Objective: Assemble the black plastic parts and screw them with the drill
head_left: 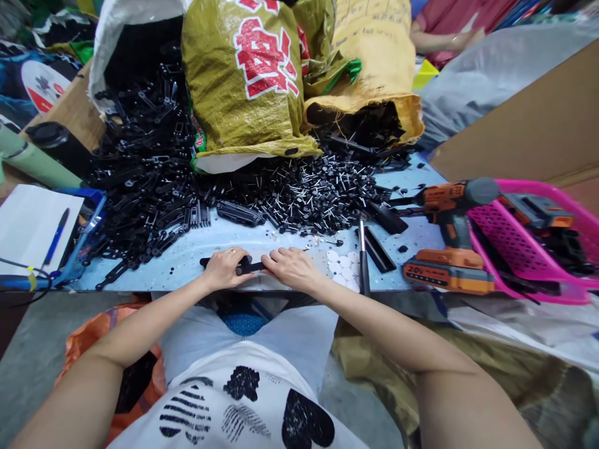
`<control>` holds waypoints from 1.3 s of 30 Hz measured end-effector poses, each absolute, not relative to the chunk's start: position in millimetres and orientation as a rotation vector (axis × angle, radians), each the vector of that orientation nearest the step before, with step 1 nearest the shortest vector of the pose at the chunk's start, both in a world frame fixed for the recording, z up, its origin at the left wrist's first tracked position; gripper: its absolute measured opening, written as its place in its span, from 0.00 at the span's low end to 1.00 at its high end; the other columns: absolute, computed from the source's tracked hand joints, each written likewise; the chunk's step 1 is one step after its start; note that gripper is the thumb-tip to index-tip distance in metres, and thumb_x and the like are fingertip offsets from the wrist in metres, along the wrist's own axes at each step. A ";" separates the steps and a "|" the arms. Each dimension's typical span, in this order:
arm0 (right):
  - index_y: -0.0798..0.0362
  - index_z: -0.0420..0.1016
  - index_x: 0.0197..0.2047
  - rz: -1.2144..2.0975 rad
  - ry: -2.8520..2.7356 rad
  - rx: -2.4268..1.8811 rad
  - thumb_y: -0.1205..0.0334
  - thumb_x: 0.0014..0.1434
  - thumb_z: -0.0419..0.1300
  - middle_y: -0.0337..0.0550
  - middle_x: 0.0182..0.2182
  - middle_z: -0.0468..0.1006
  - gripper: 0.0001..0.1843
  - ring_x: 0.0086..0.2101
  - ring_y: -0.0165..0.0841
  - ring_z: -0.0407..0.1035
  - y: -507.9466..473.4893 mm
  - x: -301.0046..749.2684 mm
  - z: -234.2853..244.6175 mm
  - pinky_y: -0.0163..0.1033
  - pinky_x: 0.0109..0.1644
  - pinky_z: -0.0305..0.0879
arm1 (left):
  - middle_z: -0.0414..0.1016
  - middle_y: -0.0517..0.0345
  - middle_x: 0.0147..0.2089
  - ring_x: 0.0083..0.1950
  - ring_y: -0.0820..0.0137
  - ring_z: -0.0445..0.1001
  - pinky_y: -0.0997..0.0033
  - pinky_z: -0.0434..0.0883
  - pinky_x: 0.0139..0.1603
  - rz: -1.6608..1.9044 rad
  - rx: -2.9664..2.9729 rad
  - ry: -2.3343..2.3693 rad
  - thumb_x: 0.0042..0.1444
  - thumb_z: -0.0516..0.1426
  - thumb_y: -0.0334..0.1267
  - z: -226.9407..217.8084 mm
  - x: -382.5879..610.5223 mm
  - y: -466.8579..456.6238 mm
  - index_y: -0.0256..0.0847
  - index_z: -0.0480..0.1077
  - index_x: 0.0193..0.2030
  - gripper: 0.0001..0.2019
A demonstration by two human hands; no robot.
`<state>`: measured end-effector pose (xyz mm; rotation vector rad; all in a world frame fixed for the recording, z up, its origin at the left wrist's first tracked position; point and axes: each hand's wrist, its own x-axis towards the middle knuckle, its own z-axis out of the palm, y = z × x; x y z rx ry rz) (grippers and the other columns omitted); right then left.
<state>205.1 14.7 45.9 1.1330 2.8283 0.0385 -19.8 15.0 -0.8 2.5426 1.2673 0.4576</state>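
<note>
Close to the front edge of the blue table, my left hand (227,268) is closed around a long black plastic part (253,268). My right hand (291,268) grips the same part's right end, its fingers curled over it. The fingers hide much of the part. Just right of my right hand lie several white round discs (343,268), beside an upright-lying screwdriver-like tool (364,255) with a metal shaft and black handle. Beyond my hands spreads a heap of small black pieces with metal pins (313,193).
A pile of black plastic strips (145,181) covers the left. Sacks (243,81) stand behind. An orange cordless drill (449,237) and a pink basket (538,243) are right; a blue tray (91,224) with paper and a pen (57,237) is left. Another person's arm (440,42) shows far right.
</note>
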 end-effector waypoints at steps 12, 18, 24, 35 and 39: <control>0.54 0.72 0.41 -0.104 3.008 1.292 0.46 0.64 0.48 0.47 0.36 0.74 0.21 0.37 0.35 0.65 20.5 252.6 -4.2 0.39 0.40 0.55 | 0.72 0.38 0.48 0.51 0.55 0.68 0.59 0.66 0.46 0.160 2.462 1.820 0.58 0.47 0.26 32.8 62.6 168.6 0.29 0.71 0.45 0.14; 0.55 0.70 0.50 0.113 2.911 1.904 0.58 0.67 0.45 0.51 0.44 0.73 0.17 0.43 0.39 0.62 86.7 257.5 15.3 0.42 0.43 0.58 | 0.73 0.40 0.44 0.49 0.56 0.67 0.56 0.62 0.47 0.174 2.569 1.777 0.57 0.46 0.23 35.8 54.9 164.5 0.32 0.72 0.41 0.15; 0.57 0.72 0.45 0.261 2.793 1.862 0.69 0.62 0.47 0.54 0.41 0.73 0.14 0.42 0.41 0.63 163.8 253.7 29.6 0.44 0.43 0.58 | 0.73 0.47 0.41 0.45 0.58 0.68 0.56 0.62 0.46 0.623 2.656 1.711 0.62 0.47 0.32 55.3 -8.2 98.1 0.38 0.71 0.43 0.12; 0.53 0.74 0.36 -1.347 3.069 2.027 0.56 0.55 0.59 0.42 0.32 0.77 0.09 0.31 0.31 0.73 47.7 210.8 19.5 0.38 0.37 0.72 | 0.69 0.49 0.37 0.40 0.64 0.69 0.64 0.69 0.42 0.366 2.646 1.475 0.59 0.45 0.26 32.3 -73.6 18.3 0.36 0.70 0.40 0.13; 0.53 0.74 0.35 -1.398 3.048 1.984 0.56 0.55 0.59 0.44 0.33 0.77 0.09 0.34 0.33 0.73 34.9 205.6 5.7 0.39 0.37 0.73 | 0.68 0.47 0.37 0.41 0.62 0.68 0.62 0.69 0.43 0.168 2.716 1.461 0.54 0.44 0.19 40.2 -64.4 24.3 0.36 0.70 0.37 0.16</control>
